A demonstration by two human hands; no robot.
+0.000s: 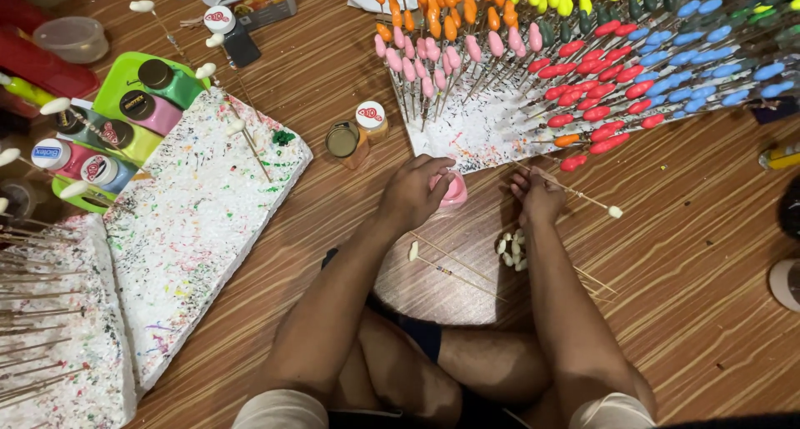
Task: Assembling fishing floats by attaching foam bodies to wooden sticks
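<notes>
You are sitting cross-legged on the wooden floor (692, 254), both forearms stretching forward and down from your knees. Your left hand (417, 191) is curling palm-down around a small pink paint pot (454, 189), gripping it where it is standing on the floor just below the near edge of the foam board (475, 133). Your right hand (537, 197) is pinching a thin wooden stick (579, 194) between fingers and thumb; the stick is slanting out to the right and is ending in one unpainted white bead (615, 212). Between your forearms a small heap of white beads (512, 250) is lying on the floor, too bunched to count, with one stick-mounted bead (413, 250) lying just left of it. Two little jars (357, 133) are standing side by side beyond your left hand, one showing a round white lid with a red mark, the other a dark metal lid. The board ahead is bristling with sticks tipped in orange, pink, red, yellow, green and blue, far too many to count. At far left a green tray (112, 91) is holding several squat paint jars, some with dark lids and some with white labelled lids. Beside it a long paint-speckled foam slab (192, 229) is lying flat.
</notes>
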